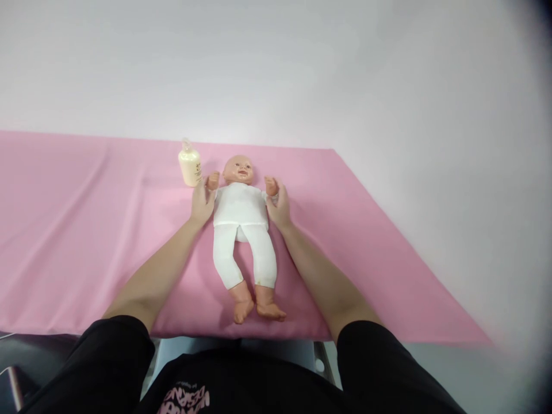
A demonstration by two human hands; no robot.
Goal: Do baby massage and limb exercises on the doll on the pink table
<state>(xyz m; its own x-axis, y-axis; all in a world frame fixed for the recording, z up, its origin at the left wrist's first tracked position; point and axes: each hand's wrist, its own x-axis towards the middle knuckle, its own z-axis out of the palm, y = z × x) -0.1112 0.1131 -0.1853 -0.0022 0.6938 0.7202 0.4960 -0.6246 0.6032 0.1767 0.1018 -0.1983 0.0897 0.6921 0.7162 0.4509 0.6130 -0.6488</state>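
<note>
Baby doll (241, 206), face-up between the left hand (202, 205) and right hand (280, 211), which clasp its arms near the wrists, is probably light, soft through the clothed torso, firmer at the head, and best gripped around the torso.

Doll (240, 207): body, sleeves and legs plain white, small yellowish marks at the lower leg ends; head (233, 164), hands and feet (267, 310) peach-tan, the feet a shade more orange.
Bottle (188, 167): pale cream-yellow, dark lettering; pump top (186, 145) whitish.
Cloth (95, 241): plain pink, without print, paler along its folds at left.
Wall (259, 69): pale grey-white, plain.
Shirt (259, 382): black, sleeves included; chest lettering (184, 399) mainly pink.
Surface below the cloth's front edge (276, 347): pale grey-blue.
</note>
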